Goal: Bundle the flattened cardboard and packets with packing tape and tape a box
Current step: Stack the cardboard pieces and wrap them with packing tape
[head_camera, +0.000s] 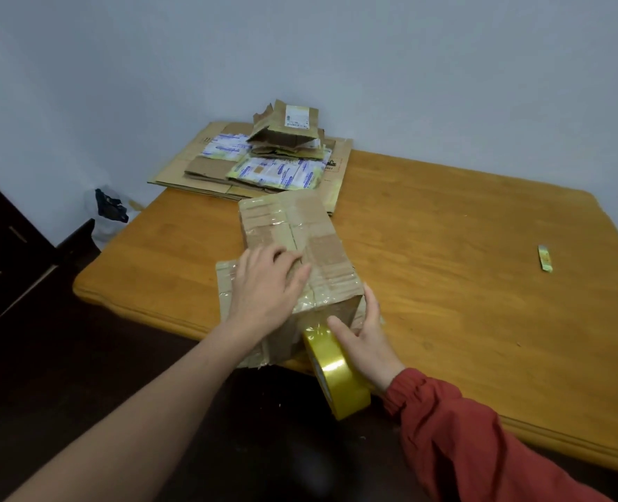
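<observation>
Left hand (pixel 267 284), right hand (pixel 367 338) — on box (pixel 293 226)

We see matt brown cardboard on the box (pixel 327 250), with crinkly glossy clear tape (pixel 264 219) over it. Tape roll (pixel 338 373): shiny yellowish plastic. Table (pixel 463 277): smooth varnished wood. Flattened cardboard (pixel 206 172): matt. Packets (pixel 278 173): printed, slightly glossy. Sleeve (pixel 463 447): red cloth.

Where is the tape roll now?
Head view, lower centre: the tape roll overhangs the table edge, against the near end of the box, touching the right hand.
</observation>
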